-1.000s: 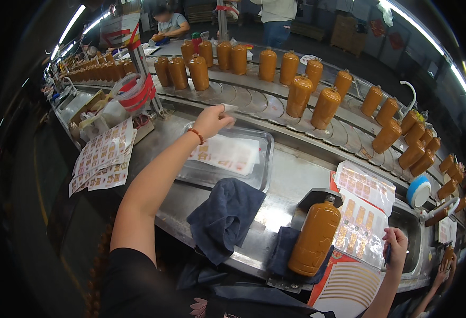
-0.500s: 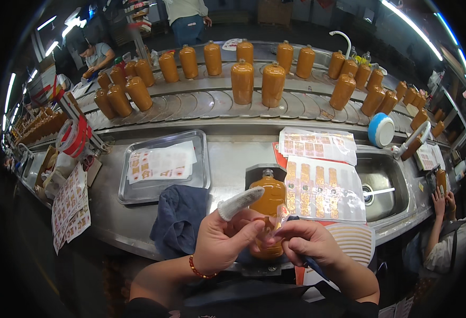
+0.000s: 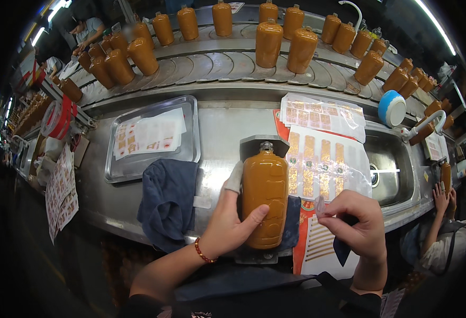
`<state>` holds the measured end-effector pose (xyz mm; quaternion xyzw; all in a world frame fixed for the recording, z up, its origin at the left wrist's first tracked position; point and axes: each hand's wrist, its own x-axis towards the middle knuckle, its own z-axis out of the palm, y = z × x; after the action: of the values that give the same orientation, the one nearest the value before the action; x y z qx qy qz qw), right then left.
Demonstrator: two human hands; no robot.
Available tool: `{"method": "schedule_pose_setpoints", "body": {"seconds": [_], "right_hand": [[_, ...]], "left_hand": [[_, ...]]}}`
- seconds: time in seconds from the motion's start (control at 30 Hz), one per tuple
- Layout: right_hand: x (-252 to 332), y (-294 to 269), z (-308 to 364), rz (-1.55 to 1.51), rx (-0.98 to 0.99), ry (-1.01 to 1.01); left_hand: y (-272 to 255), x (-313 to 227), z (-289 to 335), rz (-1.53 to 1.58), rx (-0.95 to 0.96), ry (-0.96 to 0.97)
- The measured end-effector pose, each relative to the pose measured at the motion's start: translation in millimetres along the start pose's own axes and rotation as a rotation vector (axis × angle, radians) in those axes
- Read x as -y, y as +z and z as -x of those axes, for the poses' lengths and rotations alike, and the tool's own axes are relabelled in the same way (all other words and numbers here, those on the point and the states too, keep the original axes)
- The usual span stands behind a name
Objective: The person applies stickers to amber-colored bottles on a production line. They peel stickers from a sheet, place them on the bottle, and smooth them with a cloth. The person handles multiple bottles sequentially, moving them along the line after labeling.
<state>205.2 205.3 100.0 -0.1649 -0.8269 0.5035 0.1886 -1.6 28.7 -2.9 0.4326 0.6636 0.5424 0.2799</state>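
A brown bottle (image 3: pixel 265 185) with a clear glass neck lies in a metal cradle (image 3: pixel 251 144) at the counter's front, faint raised outlines on its body. My left hand (image 3: pixel 233 214), a whitish finger cot on one finger, grips the bottle's left side, its thumb over the front. Right of the bottle, my right hand (image 3: pixel 352 214) is closed, pinching a small piece of clear film (image 3: pixel 319 205) between thumb and fingertips. Something dark blue and pointed (image 3: pixel 341 251) sticks out below that hand; its kind is unclear. Sheets of gold-and-clear stickers (image 3: pixel 325 164) lie beside the bottle.
A metal tray (image 3: pixel 195 130) with printed sheets and a crumpled blue cloth (image 3: pixel 167 199) are on the left. To the right are a sink (image 3: pixel 397 185), a tap (image 3: pixel 421 127) and a blue-and-white round object (image 3: pixel 392 108). Several brown bottles stand on the conveyor (image 3: pixel 212 69) behind. Co-workers sit farther off.
My hands have parted: the left went from in front of the bottle to gripping its side, while the right moved right with the clear film. The view has tilted down.
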Motion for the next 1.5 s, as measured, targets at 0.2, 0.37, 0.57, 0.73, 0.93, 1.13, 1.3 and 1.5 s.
{"method": "schedule_pose_setpoints", "body": {"seconds": [0.2, 0.37, 0.57, 0.73, 0.93, 1.13, 1.3, 1.5], "right_hand": [[37.3, -3.4, -33.9, -0.128, 0.402, -0.026], [4.1, 9.1, -75.8, -0.101, 0.418, 0.001], [-17.8, 22.9, -94.6, 0.074, 0.299, 0.153], [-13.3, 27.4, -94.2, 0.138, 0.251, 0.065], [-15.0, 28.6, -100.6, 0.055, 0.217, 0.221], [-14.2, 30.5, -102.8, 0.053, 0.203, 0.214], [-19.6, 31.7, -103.0, 0.041, 0.207, 0.176], [-17.9, 30.5, -104.8, 0.053, 0.225, 0.187]], "left_hand": [[4.5, 12.4, -9.8, 0.381, 0.106, -0.067], [-3.0, 6.1, -18.6, 0.487, 0.149, -0.150], [1.6, 2.2, -5.7, 0.238, 0.126, -0.111], [7.4, -2.6, -8.9, 0.086, 0.064, -0.053], [9.6, 0.2, -10.5, 0.128, 0.022, -0.047], [9.7, 3.5, -11.2, 0.141, 0.027, -0.061], [8.2, 0.3, -15.5, 0.174, 0.046, -0.028], [8.0, 3.4, -15.3, 0.147, 0.062, -0.060]]}}
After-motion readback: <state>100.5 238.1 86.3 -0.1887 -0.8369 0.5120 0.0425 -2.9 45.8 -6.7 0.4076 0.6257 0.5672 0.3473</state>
